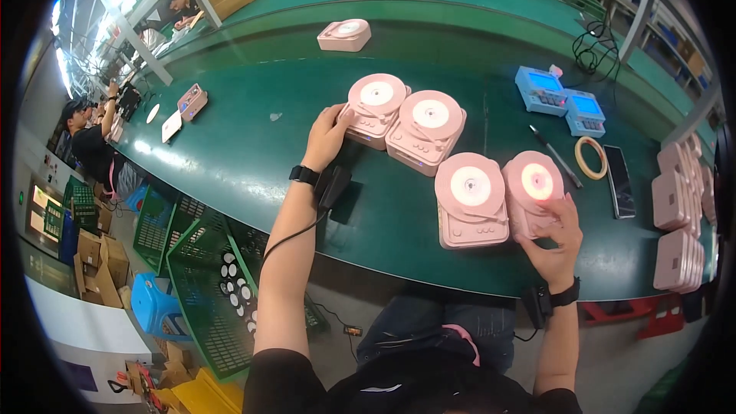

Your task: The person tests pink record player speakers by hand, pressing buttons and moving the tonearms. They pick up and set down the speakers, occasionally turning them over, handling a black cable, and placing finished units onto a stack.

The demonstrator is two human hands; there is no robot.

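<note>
Two pink mini record players stand side by side left of centre. My left hand (326,138) is curled against the left side of the outer left record player (374,111), its fingers partly hidden. Touching that one is another pink record player (425,134). Nearer to me is a second pair: a left record player (471,203) with a white centre label, and a right record player (534,184) whose centre glows orange-pink. My right hand (556,238) grips the glowing one at its near right side, thumb and fingers around its edge. Both wrists carry black straps with small black boxes.
Another pink player (344,34) sits far back on the green table (253,107). At right are two blue-screen meters (563,98), a pen (556,155), a tape roll (590,158), a phone (621,182) and stacked pink housings (678,261). Green crates (203,291) stand below left.
</note>
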